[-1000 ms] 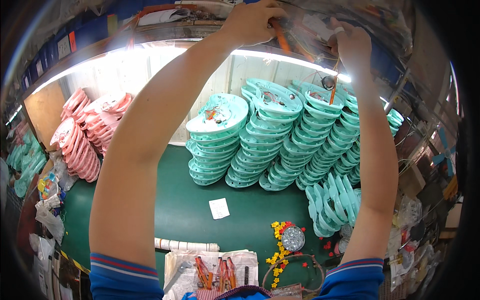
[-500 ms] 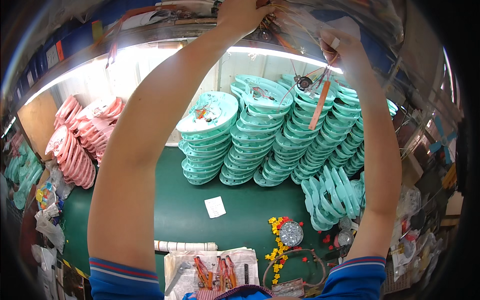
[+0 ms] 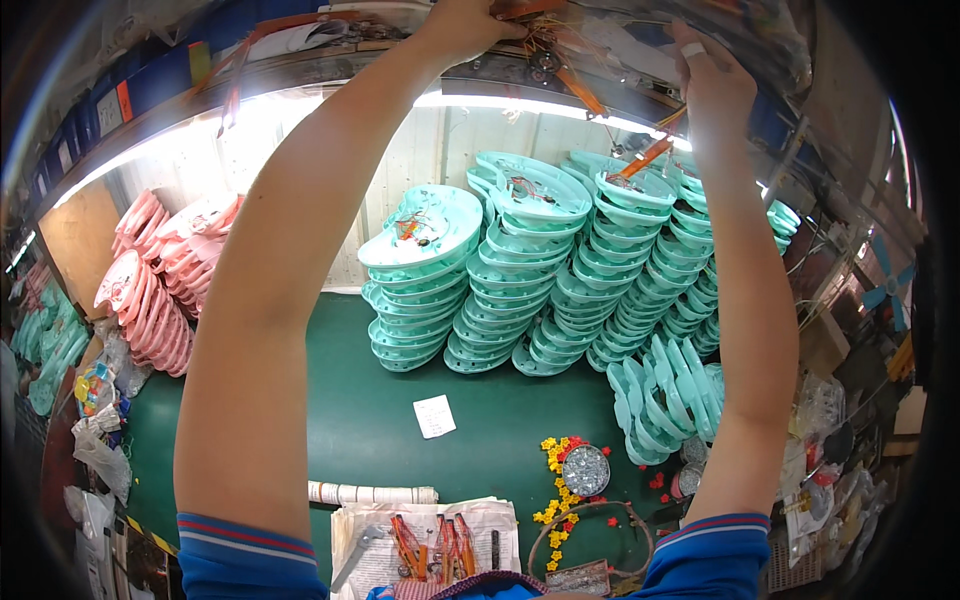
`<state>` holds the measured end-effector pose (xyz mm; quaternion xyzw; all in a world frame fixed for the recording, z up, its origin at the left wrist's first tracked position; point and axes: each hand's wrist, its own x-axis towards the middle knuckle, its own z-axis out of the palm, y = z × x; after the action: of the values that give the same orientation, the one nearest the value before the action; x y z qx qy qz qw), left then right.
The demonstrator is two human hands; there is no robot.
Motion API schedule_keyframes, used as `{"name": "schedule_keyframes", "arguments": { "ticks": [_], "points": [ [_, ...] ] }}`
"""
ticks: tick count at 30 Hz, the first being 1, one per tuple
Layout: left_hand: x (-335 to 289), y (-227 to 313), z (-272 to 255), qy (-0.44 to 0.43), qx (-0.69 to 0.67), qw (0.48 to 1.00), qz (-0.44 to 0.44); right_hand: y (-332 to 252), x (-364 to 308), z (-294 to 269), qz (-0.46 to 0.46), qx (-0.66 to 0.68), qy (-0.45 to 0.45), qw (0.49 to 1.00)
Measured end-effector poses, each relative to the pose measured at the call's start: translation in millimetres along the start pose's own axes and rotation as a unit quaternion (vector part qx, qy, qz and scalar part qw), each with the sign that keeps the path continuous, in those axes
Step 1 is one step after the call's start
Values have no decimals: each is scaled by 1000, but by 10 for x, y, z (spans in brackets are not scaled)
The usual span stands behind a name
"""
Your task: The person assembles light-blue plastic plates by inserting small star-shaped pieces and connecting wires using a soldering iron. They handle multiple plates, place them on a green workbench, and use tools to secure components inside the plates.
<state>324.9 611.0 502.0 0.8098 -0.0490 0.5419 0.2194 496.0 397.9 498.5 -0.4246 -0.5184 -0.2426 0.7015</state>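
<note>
Both my arms reach up to a shelf at the top of the view. My left hand (image 3: 468, 32) is closed at a tangle of thin wires (image 3: 540, 42) with orange strips; its fingertips are partly cut off by the upper edge. My right hand (image 3: 714, 78), with a white band on one finger, is closed on thin wires. From these an orange strip (image 3: 646, 158) hangs slantwise above the stacked turquoise shells (image 3: 625, 215). Another orange strip (image 3: 580, 92) dangles between the hands. The right fingertips are blurred.
Tall stacks of turquoise plastic shells (image 3: 412, 290) stand along the back, pink shells (image 3: 150, 300) at left. On the green table (image 3: 370, 400) lie a white note (image 3: 434, 417), newspaper (image 3: 350, 520) with orange wired parts, yellow flower-shaped pieces (image 3: 553, 510) and a tin of small metal parts (image 3: 585, 470).
My right hand has moved up and a little right. The orange strip below it has swung from nearly upright to slanting. My left hand has shifted slightly left.
</note>
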Motion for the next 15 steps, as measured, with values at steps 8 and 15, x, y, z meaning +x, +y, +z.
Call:
{"name": "schedule_keyframes", "arguments": {
  "ticks": [8,15],
  "points": [
    [78,-115,-104,-1,1,999,38,-34,43,402,117,349,-95,925],
    [69,-90,-29,-10,-125,992,-13,22,-71,738,-119,-182,-200,955]
  ]
}}
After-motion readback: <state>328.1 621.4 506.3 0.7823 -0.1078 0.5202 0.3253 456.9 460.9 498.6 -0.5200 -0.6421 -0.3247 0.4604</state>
